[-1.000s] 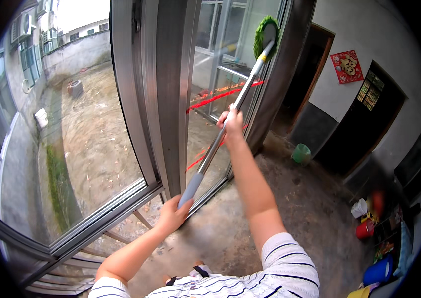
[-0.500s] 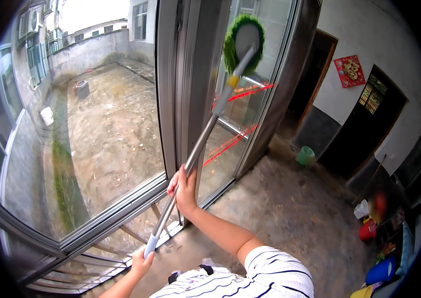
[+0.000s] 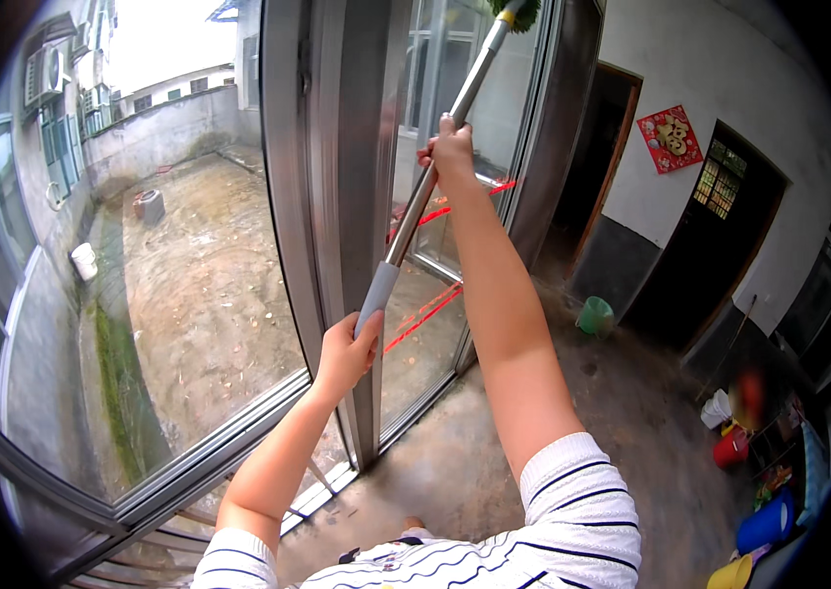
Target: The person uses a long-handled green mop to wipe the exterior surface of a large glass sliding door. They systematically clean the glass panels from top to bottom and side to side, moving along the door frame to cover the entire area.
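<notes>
A long-handled mop point(image 3: 471, 91) with a silver metal pole and a green fringed head slants up against the glass pane point(image 3: 438, 88). Only a bit of the green head point(image 3: 527, 14) shows at the top edge; the remainder is out of view. My left hand point(image 3: 349, 353) is wrapped round the grey grip at the pole's lower end. Farther up, my right hand point(image 3: 451, 155) grips the bare metal, its arm stretched out. Red tape strips point(image 3: 425, 319) cross the glass behind the pole.
Metal window frames point(image 3: 332, 196) stand close on the left, with a yard behind the large pane. To the right are a green bucket point(image 3: 595, 315), dark doorways, a red wall decoration point(image 3: 670, 140) and several buckets, a blue one point(image 3: 765, 521) among them.
Both hands have risen with the mop, and the pole has slid upward along the glass. The green head, fully seen before, is now mostly past the top edge.
</notes>
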Available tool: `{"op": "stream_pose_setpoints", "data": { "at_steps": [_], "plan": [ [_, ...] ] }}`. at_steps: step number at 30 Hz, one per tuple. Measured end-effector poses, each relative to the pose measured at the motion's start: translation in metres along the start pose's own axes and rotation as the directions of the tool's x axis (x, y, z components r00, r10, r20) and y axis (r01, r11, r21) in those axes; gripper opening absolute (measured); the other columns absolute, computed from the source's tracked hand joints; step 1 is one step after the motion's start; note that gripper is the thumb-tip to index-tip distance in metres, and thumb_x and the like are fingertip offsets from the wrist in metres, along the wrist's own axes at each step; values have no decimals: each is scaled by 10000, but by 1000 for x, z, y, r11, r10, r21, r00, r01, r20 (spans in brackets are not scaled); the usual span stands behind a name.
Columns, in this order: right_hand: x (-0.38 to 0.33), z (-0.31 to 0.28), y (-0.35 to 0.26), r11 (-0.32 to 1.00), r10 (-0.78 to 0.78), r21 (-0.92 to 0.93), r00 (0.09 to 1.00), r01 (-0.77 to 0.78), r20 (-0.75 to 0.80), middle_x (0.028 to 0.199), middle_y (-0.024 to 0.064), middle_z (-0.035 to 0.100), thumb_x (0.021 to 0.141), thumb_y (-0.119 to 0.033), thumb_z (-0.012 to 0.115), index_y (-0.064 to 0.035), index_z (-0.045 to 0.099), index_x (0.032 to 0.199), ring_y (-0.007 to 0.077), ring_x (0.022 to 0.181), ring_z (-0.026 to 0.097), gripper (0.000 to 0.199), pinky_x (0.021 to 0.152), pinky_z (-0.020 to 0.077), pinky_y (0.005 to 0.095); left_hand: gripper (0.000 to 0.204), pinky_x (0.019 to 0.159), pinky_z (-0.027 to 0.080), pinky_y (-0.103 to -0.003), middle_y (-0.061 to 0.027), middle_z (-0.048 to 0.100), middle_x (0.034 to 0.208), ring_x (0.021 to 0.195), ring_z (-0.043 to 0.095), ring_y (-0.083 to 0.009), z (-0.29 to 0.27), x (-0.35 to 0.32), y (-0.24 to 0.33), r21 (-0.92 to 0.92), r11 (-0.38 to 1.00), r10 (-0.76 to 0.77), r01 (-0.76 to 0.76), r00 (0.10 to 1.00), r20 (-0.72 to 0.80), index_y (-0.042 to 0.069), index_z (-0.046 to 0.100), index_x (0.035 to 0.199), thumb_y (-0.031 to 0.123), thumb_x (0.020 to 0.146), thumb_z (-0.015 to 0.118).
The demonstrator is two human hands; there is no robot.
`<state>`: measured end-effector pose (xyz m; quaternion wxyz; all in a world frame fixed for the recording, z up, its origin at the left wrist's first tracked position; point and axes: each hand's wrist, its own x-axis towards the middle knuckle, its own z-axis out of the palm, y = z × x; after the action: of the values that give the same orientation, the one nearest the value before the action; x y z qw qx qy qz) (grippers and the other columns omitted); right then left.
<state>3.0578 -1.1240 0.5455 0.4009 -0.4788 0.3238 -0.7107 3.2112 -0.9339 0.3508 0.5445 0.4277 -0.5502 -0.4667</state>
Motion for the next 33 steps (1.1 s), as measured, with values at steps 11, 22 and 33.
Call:
{"op": "stream_pose_setpoints", "data": {
  "at_steps": [11, 22, 33],
  "plan": [
    [-130, -97, 225, 824, 504, 371, 853, -428, -138, 634, 78, 417, 948, -240, 463, -79, 281, 1019, 181, 438, 478, 254, 341, 398, 276, 367, 430, 344, -259, 13, 484, 524, 461, 445, -73, -45, -98, -84, 404, 828, -385, 388, 918, -94, 34, 549, 709, 349, 889, 600],
    [-233, -87, 252, 613, 669, 576, 743, -541, -14, 667, 125, 470, 792, 50, 524, 21, 391, 758, 172, 477, 456, 140, 439, 405, 272, 698, 892, 454, -397, -176, 493, 1256, 1137, 510, -286, -127, -152, -24, 3, 941, -330, 340, 912, 244, 112, 239, 1446, 262, 866, 598],
    [-197, -81, 228, 544, 659, 648, 749, -534, 64, 704, 86, 444, 829, 46, 520, -4, 386, 759, 155, 566, 456, 159, 503, 428, 265, 79, 974, 418, -462, -125, 627, 885, 995, 590, -280, -37, -47, -42, 11, 781, 617, -625, 774, 143, 21, 550, 757, -9, 757, 622]
  ]
}}
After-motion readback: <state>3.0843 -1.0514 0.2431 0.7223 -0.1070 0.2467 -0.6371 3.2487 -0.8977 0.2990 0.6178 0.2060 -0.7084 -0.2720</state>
